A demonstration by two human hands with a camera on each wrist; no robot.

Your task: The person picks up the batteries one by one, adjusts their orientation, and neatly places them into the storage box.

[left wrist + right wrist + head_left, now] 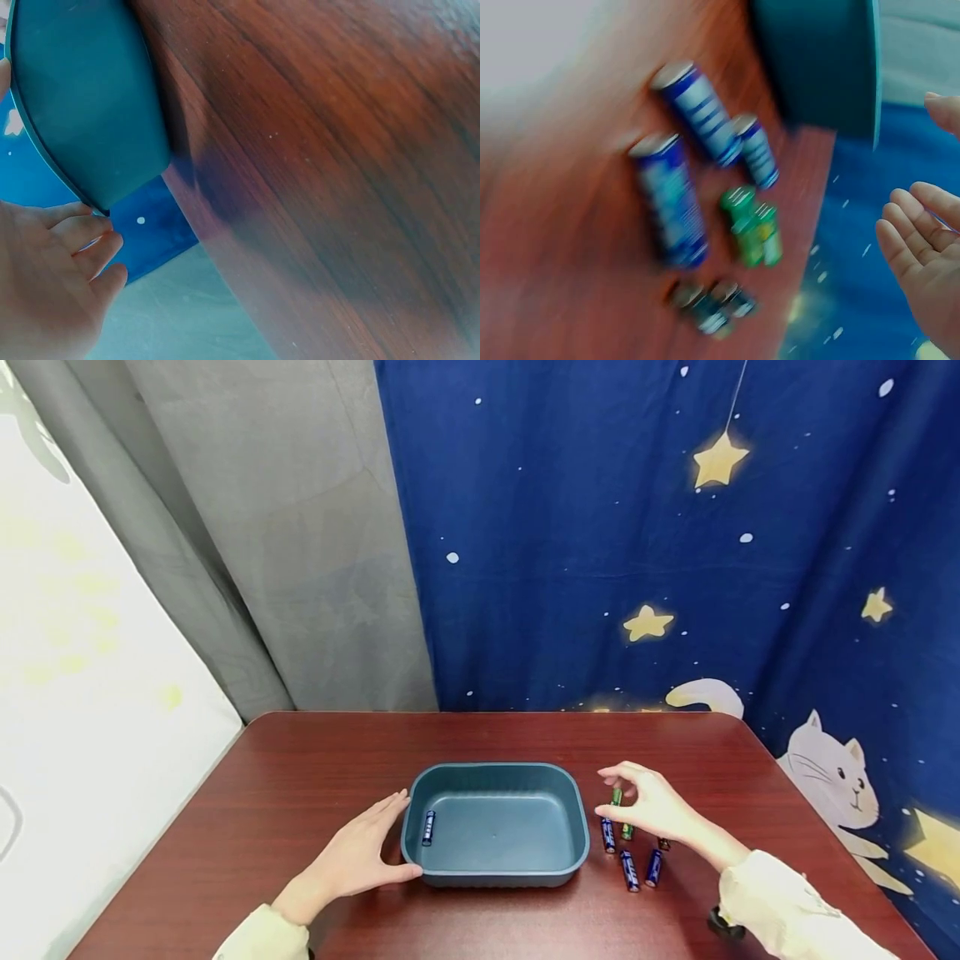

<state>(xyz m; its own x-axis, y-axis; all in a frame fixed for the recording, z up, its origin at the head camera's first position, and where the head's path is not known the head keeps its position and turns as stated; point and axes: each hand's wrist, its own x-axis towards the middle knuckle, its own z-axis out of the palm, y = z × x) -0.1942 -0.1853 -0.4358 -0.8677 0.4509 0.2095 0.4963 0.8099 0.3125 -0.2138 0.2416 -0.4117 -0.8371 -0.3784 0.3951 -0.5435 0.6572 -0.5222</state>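
Note:
A blue-green plastic bin (pixel 495 880) stands on the table with one blue battery (pixel 428 828) lying inside near its left wall. My left hand (pixel 356 852) is spread along the bin's left side, fingertips and thumb right at the rim. Above the loose batteries to the bin's right hovers my right hand (pixel 656 806), thumb apart from the relaxed fingers and nothing between them. Below it lie several blue batteries (pixel 630 870), green batteries (pixel 748 232) and small dark batteries (pixel 705 309). In the head view this hand partly covers the green and dark ones.
The reddish-brown wooden table (pixel 322 760) extends around the bin. Behind its far edge hang a blue star-patterned curtain (pixel 540 568) and a grey curtain (pixel 315 568). A white surface (pixel 90 693) lies beyond the table's left edge.

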